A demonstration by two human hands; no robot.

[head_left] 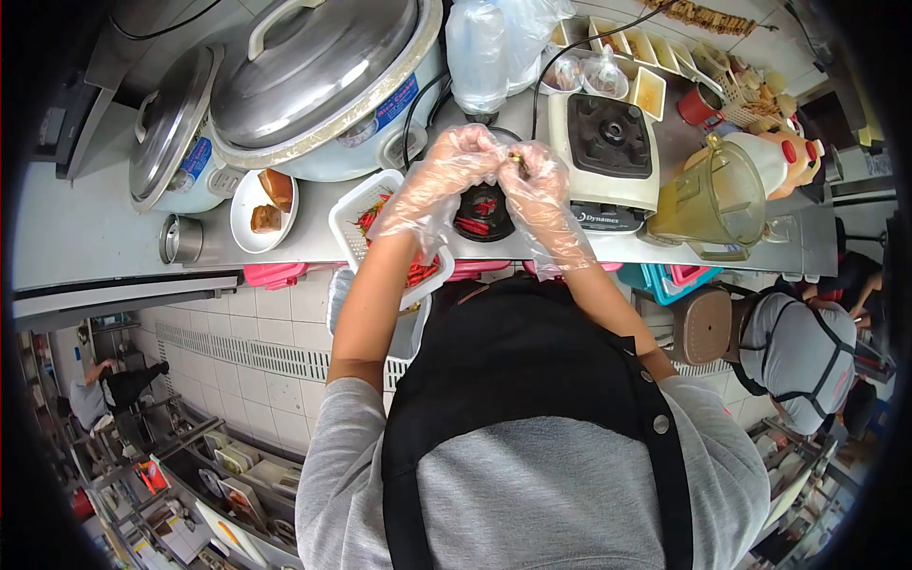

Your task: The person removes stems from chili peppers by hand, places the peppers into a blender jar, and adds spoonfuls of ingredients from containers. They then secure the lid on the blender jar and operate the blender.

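My left hand (465, 157) and my right hand (534, 185), both in clear plastic gloves, meet fingertip to fingertip above the counter. A small green piece that looks like a chili stem (516, 160) shows at my right fingertips. My left fingers are pinched together; what they hold, if anything, is hidden. Below my hands, red chilies (472, 226) lie in a round black dish (487, 237). A white plastic basket (344, 224) holding more red chilies stands beneath my left forearm, which partly covers it.
Left are two rice cookers (313, 81) (171, 133), a steel cup (180, 239) and a white bowl (249, 237) with brown chunks. Right are a blender base (608, 142) and a blender jug (712, 199). A plastic bottle (477, 57) stands behind. A co-worker (793, 347) is at far right.
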